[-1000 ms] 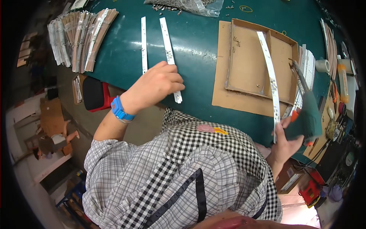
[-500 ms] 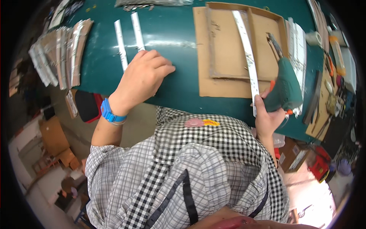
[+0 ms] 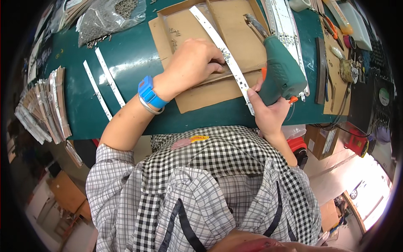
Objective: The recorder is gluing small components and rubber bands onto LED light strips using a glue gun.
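Note:
My right hand point(image 3: 270, 111) grips a green pistol-shaped soldering gun point(image 3: 283, 69) with an orange trigger. Its thumb also pins the near end of a narrow white circuit-board strip point(image 3: 228, 56). That strip slants away across a shallow cardboard tray point(image 3: 245, 46). Over the tray's left part is my left hand point(image 3: 193, 61), thumb and fingertips drawn together right beside the strip's middle. Whatever they pinch is too small to make out. Small metal pieces point(image 3: 174, 32) lie loose in the tray's left compartment.
Two white strips point(image 3: 110, 77) lie on the green table left of my forearm. A clear bag point(image 3: 100, 21) of small metal parts sits at the back left. Stacked strips point(image 3: 44, 107) fill the left edge; more white strips point(image 3: 289, 38) lie right of the tray. Pliers point(image 3: 333, 31) rest farther right.
My left hand has moved from the bare table near the two strips to the tray, beside the held strip. The view has shifted right; my right hand keeps the soldering gun and strip.

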### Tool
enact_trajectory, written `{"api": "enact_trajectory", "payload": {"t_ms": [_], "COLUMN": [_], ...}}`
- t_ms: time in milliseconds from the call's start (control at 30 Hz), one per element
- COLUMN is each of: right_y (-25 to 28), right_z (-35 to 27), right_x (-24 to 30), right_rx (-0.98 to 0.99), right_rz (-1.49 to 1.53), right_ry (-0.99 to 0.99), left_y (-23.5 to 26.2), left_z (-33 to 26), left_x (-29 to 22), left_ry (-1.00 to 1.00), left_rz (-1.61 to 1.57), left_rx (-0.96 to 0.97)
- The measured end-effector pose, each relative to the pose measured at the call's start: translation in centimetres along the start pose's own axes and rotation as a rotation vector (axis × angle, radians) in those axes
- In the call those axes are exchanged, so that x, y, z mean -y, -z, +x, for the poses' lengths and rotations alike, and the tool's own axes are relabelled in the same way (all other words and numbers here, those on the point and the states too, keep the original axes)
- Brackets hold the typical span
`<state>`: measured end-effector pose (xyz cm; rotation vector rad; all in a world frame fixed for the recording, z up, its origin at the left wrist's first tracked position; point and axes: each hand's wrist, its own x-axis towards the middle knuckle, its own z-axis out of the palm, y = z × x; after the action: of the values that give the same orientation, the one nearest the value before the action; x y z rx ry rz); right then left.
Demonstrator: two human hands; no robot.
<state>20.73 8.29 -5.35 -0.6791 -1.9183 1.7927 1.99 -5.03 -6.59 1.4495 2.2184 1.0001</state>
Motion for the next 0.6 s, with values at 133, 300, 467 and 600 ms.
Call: {"api": "enact_trajectory", "payload": {"t_ms": [133,300,467,600], "right_y": [0.0,0.3,-0.3,-0.1], "right_z": [0.2,0.4,0.2,0.0], "right_x": [-0.1,-0.6,-0.6,-0.8], "right_rx": [0.008,0.034,0.022,0.047], "right_rz": [0.004,-0.094,-0.027,-0.045], "right_ry": [0.001,0.052,0.056,0.010], "left_y": [-0.3,1.3,2.1,1.5], "left_z": [-0.1,-0.5,-1.2,-0.9], "left_x": [-0.7,-1.6,-1.2,-0.9], "left_ry": [-0.061,0.110,0.324,0.264], "left_rz": [0.086,0.006,-0.163,-0.131], "left_rx": [-0.003,-0.057,-0.164,-0.190]}}
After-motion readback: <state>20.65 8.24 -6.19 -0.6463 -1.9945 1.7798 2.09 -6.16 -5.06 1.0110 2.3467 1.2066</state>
